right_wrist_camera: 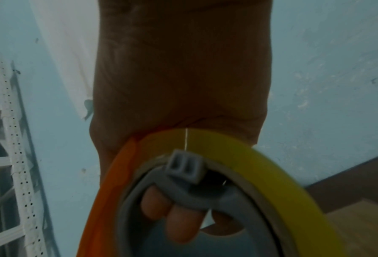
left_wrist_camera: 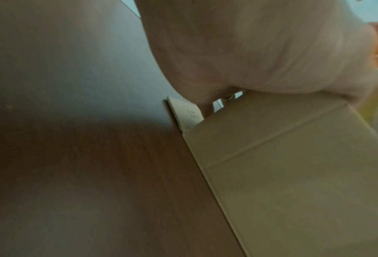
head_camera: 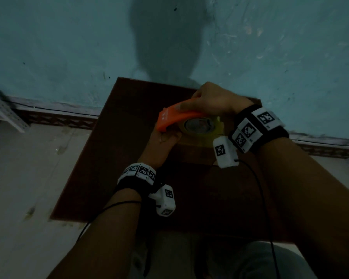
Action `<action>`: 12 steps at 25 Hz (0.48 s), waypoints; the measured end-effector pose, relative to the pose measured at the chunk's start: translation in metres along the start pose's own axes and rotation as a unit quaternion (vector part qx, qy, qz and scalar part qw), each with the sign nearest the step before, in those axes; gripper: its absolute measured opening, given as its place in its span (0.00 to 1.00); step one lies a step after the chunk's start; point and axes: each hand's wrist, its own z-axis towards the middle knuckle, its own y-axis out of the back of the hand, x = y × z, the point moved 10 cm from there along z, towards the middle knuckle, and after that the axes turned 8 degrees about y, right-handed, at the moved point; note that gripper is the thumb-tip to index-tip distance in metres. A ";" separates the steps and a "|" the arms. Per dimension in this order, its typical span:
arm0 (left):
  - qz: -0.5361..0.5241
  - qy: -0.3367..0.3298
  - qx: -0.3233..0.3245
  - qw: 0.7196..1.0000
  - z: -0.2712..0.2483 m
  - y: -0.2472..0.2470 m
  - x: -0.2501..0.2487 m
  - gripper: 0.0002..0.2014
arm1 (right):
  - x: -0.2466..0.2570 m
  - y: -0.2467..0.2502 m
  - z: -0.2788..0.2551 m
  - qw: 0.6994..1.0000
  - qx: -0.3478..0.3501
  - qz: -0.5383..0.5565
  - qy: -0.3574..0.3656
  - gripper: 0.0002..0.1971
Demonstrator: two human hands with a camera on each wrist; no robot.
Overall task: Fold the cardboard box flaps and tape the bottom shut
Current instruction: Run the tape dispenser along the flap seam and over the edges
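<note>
A cardboard box (head_camera: 193, 152) lies on a dark brown table (head_camera: 109, 158); the left wrist view shows its closed flaps (left_wrist_camera: 293, 173) with a seam between them. Above the box is an orange tape dispenser (head_camera: 175, 115) carrying a yellowish tape roll (head_camera: 199, 133). My right hand (head_camera: 212, 99) grips the dispenser from above. In the right wrist view its fingers (right_wrist_camera: 179, 226) curl through the grey hub inside the tape roll (right_wrist_camera: 271, 170). My left hand (head_camera: 163, 139) curls its fingers at the dispenser's front end, its heel (left_wrist_camera: 260, 48) on the box. What its fingertips pinch is hidden.
The table stands against a teal wall (head_camera: 69, 47) on a pale floor (head_camera: 28, 168). A white perforated metal rack (head_camera: 4, 111) stands at the far left. A small white tag (left_wrist_camera: 188, 113) sticks out at the box's corner. Black cables run from both wrist cameras.
</note>
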 end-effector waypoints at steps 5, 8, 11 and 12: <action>0.058 -0.017 -0.008 0.998 0.005 -0.001 -0.007 0.44 | -0.020 0.016 -0.012 1.000 0.012 -0.017 -0.005 0.34; 0.089 -0.010 -0.023 0.996 0.003 -0.001 -0.010 0.42 | -0.045 0.031 -0.033 1.000 0.006 -0.014 -0.022 0.32; 0.103 -0.016 -0.017 0.994 -0.004 -0.003 -0.013 0.41 | -0.065 0.044 -0.051 1.000 -0.015 0.005 -0.017 0.33; 0.103 -0.016 -0.017 0.994 -0.007 -0.003 -0.016 0.41 | -0.071 0.048 -0.055 1.000 -0.024 0.008 -0.016 0.33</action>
